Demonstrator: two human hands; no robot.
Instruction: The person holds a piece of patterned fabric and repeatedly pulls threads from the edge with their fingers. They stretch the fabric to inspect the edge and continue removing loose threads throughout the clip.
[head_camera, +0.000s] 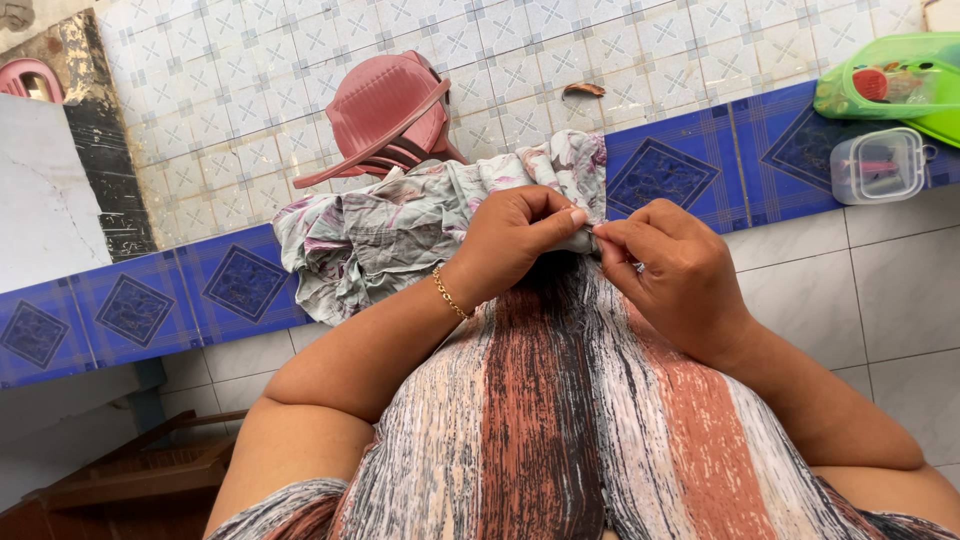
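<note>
A crumpled grey floral cloth (400, 225) lies over my lap, spreading to the left and up. My left hand (510, 240) pinches a fold of its edge between thumb and fingers. A gold bracelet (450, 295) sits on that wrist. My right hand (670, 265), wearing a ring, has its fingertips pinched together right against the left thumb, at the cloth's edge. Whether something thin is held in the right fingertips cannot be made out. Below the hands is my striped brown, grey and cream dress (560, 420).
A pink plastic chair (385, 115) lies tipped on the tiled floor beyond the cloth. A green lidded box (890, 85) and a small clear plastic container (880, 165) rest at the upper right on the blue tile band (670, 175). A wooden piece (130, 475) is at lower left.
</note>
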